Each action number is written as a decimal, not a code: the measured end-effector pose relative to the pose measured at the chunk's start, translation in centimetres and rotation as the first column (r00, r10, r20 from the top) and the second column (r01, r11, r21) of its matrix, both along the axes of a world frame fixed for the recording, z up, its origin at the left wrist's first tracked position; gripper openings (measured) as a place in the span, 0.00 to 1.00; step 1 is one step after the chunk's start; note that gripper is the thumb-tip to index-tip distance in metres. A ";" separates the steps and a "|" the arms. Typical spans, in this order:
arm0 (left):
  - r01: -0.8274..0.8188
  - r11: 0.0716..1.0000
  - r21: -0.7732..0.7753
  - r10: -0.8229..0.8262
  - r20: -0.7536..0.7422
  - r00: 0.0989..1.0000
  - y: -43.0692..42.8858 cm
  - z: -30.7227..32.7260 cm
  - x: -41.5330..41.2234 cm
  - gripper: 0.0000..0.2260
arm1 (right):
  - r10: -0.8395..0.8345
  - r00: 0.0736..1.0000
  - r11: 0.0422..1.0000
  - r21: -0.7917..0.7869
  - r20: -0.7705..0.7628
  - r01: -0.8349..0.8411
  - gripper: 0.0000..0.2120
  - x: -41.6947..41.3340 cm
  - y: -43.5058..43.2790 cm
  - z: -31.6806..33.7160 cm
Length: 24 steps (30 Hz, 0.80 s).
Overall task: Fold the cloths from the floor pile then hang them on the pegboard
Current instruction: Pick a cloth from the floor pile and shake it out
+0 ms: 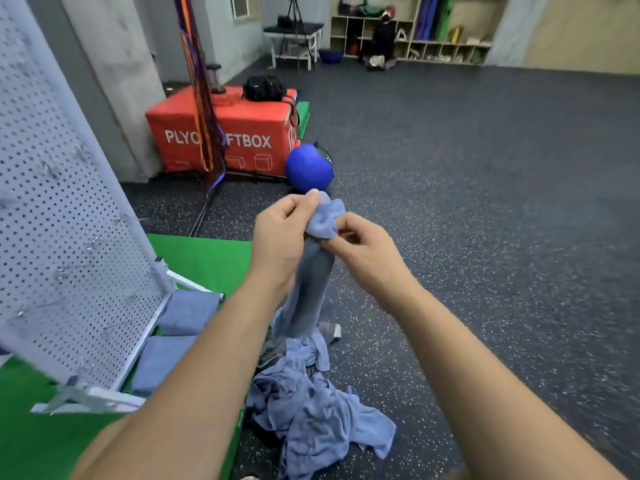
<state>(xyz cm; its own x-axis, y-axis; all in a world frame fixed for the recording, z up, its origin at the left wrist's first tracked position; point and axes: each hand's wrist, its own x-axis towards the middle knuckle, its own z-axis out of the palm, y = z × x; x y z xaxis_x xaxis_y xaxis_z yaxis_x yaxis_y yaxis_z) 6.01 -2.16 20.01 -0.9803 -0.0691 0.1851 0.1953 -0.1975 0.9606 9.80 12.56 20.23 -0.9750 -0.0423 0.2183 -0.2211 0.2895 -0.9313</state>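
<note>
Left hand and right hand pinch one blue-grey terry cloth by its bunched top.
It hangs straight down over the crumpled pile of blue cloths on the speckled floor at 6 o'clock; the white perforated metal pegboard stands at 9 o'clock.

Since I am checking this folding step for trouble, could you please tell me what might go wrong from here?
First, the left hand and right hand pinch the blue terry cloth bunched at its top, so it may fold crookedly. Second, its hanging tail appears to reach the rumpled pile of blue cloths and could drag one up.
</note>
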 end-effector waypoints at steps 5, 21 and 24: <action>0.094 0.980 -0.173 -0.102 -0.034 0.994 1.7 1.9 2.4 0.09 | -0.035 0.999 0.978 -0.207 0.015 0.037 0.12 3.6 1.5 -0.6; 0.339 0.934 -0.110 -0.336 0.047 0.941 0.2 -1.0 0.7 0.22 | -0.154 0.987 0.961 0.225 -0.040 0.159 0.05 1.3 4.8 -0.9; 0.192 0.866 -0.462 -0.244 -0.055 0.968 -0.1 -1.5 0.2 0.15 | -0.242 0.965 0.901 0.344 -0.104 0.263 0.08 1.7 6.3 -1.2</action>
